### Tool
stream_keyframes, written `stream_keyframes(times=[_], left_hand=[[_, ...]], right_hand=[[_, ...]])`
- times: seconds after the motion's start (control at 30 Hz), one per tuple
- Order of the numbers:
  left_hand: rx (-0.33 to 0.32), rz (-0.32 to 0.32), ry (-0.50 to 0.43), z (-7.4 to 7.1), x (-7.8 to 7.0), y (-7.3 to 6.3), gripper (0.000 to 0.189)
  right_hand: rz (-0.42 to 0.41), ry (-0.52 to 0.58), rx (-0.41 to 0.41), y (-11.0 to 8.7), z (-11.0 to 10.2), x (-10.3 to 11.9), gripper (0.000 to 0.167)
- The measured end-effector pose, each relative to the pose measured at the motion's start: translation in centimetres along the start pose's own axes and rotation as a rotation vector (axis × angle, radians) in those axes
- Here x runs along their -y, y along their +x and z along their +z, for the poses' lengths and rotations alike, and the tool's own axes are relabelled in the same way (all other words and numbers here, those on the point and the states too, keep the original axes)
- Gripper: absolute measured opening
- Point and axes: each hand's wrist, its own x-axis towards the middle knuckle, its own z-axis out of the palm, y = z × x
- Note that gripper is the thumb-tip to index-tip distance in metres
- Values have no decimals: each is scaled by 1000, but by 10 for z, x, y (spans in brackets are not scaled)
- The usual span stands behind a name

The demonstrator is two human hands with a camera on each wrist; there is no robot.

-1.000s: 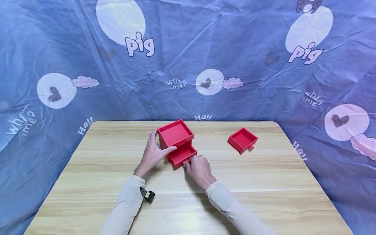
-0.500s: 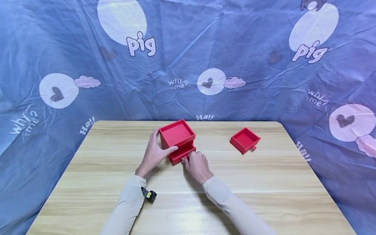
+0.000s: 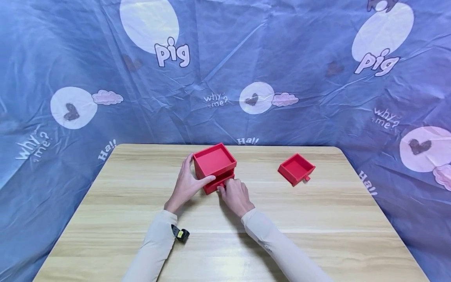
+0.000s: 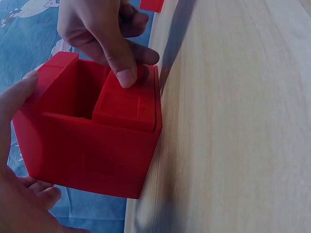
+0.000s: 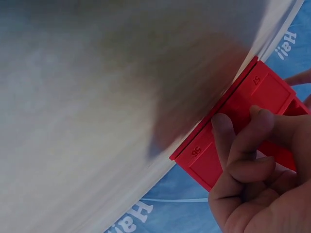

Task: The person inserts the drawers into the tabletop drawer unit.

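A small red cabinet point(image 3: 215, 158) with a tray-like top stands on the table, turned at an angle. My left hand point(image 3: 186, 184) grips its left side, thumb over the front edge and fingers behind. In the cabinet's lower slot sits a red drawer point(image 4: 124, 107), its front almost level with the frame in the left wrist view. The slot above is open, with no drawer in it. My right hand point(image 3: 237, 196) pinches the lower drawer at its front, where the knob is mostly hidden by thumb and fingers. A second red drawer point(image 3: 296, 169) with a round knob lies apart to the right.
The light wooden table point(image 3: 317, 227) extends in front and to both sides. A blue printed cloth point(image 3: 218, 70) hangs right behind its back edge. A black strap point(image 3: 180, 234) sits on the left sleeve.
My right hand has pushed the lower drawer back into the cabinet, from sticking well out to nearly flush. The left hand keeps its grip. The loose drawer stays put; the view shifts slightly.
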Motion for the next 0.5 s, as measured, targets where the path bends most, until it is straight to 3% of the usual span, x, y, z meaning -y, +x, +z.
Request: stream_keyframes(times=[0.23,0.5], left_hand=[[1,2,8,2,-2,0,110],[0,-6,21,0,0,0,113]], right_hand=[[30,31,35,0,-5,-3,19],[50,-4,40,-12,-31,-18,28]])
